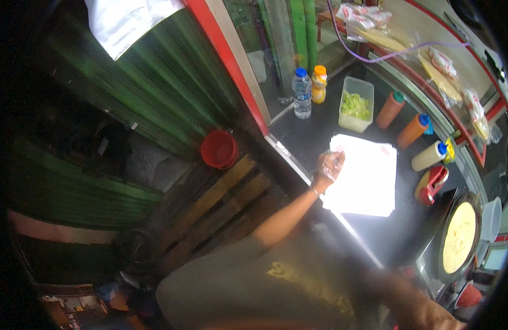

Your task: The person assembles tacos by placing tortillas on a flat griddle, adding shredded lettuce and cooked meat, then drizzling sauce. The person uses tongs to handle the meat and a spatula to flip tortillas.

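- My right hand point(430, 316) is blurred and cut off at the lower edge; I cannot tell its grip.
- My left hand point(331, 163) is closed around crinkly clear plastic point(335, 159), over the glaring white paper stack point(364, 176) on the dark desk point(314, 132).
- Squeeze bottles point(413, 129), a tub of greens point(356, 104) and a round flatbread point(459, 237) sit nearby.

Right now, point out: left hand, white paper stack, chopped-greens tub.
left hand point(331, 164), head view, on the knuckles, at the paper's left edge.
white paper stack point(367, 181), head view, middle of the top sheet.
chopped-greens tub point(356, 105), head view, on the greens inside the clear tub.
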A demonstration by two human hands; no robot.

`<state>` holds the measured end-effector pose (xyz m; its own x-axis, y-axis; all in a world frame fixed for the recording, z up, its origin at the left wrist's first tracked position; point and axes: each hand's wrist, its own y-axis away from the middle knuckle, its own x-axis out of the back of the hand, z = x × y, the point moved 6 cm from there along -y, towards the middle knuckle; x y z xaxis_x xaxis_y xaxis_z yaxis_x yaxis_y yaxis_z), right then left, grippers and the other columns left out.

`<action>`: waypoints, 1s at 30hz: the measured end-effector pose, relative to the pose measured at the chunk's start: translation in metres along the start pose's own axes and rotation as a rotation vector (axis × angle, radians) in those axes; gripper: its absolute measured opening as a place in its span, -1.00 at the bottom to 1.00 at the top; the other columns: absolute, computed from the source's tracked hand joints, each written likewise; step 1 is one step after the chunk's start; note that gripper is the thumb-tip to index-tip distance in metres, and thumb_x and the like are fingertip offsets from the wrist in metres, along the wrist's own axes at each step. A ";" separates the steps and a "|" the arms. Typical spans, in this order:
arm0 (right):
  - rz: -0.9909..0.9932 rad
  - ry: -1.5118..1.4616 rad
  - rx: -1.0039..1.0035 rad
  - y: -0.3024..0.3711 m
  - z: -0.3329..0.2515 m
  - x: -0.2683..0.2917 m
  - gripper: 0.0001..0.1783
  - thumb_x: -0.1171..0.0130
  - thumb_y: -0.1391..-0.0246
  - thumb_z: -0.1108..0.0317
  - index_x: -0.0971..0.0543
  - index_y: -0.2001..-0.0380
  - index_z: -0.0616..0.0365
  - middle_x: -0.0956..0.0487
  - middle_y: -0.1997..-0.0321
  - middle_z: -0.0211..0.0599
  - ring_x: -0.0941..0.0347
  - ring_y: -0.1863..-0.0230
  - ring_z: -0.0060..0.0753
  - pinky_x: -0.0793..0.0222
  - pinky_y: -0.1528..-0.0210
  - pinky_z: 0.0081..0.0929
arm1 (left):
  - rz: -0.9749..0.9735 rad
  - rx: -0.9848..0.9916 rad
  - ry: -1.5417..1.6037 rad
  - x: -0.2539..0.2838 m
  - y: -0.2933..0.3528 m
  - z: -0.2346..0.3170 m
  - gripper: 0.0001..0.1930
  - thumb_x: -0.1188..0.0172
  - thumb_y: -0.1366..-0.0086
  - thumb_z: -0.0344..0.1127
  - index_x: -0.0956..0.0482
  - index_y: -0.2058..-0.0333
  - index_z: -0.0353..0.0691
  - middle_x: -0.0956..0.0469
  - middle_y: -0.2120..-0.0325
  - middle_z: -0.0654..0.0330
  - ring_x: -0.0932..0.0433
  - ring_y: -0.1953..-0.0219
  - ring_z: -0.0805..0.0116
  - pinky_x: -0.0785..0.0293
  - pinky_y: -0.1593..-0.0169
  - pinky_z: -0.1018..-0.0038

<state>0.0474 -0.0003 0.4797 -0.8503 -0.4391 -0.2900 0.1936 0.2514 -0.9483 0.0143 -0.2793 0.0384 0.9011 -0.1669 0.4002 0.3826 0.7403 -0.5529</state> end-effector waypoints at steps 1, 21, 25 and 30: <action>-0.002 0.004 -0.008 0.001 0.003 0.002 -0.73 -0.07 -0.04 0.48 -0.40 0.71 -0.03 -0.38 0.74 -0.48 -0.23 0.73 -0.59 -0.24 0.57 -0.53 | -0.039 0.052 0.038 -0.005 0.000 -0.005 -0.60 -0.29 -0.50 -0.14 -0.68 0.46 -0.33 -0.57 0.56 -0.18 -0.60 0.46 -0.19 -0.47 0.32 0.05; 0.821 0.730 -0.214 0.196 -0.046 0.119 -0.56 -0.04 -0.33 0.30 -0.31 0.68 0.03 -0.21 0.81 -0.45 -0.13 0.82 -0.56 -0.31 0.64 -0.37 | -0.190 0.419 0.052 -0.008 0.000 -0.015 -0.40 -0.25 -0.54 0.14 -0.78 0.44 -0.34 -0.60 0.64 -0.02 -0.50 0.58 0.20 -0.35 0.38 0.13; 1.255 0.814 -0.285 0.280 -0.065 0.106 -0.47 -0.02 -0.50 0.26 -0.35 0.67 0.06 -0.24 0.79 -0.44 -0.12 0.82 -0.54 -0.30 0.64 -0.39 | -0.205 0.388 0.046 -0.001 -0.006 -0.002 -0.39 -0.25 -0.53 0.10 -0.73 0.51 -0.36 -0.59 0.66 0.01 -0.54 0.59 0.17 -0.37 0.37 0.14; 1.461 1.164 -0.284 0.313 -0.090 0.086 -0.45 -0.12 -0.53 0.24 -0.41 0.64 0.13 -0.26 0.77 -0.46 -0.15 0.79 -0.60 -0.22 0.67 -0.49 | -0.265 0.432 0.050 -0.009 -0.004 -0.002 -0.36 -0.23 -0.52 0.15 -0.72 0.50 -0.38 -0.59 0.65 -0.02 -0.54 0.57 0.14 -0.38 0.34 0.13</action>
<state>-0.0090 0.1189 0.1693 -0.0012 0.9148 -0.4038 0.9999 0.0062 0.0111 0.0054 -0.2818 0.0354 0.7974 -0.4080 0.4446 0.4890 0.8686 -0.0800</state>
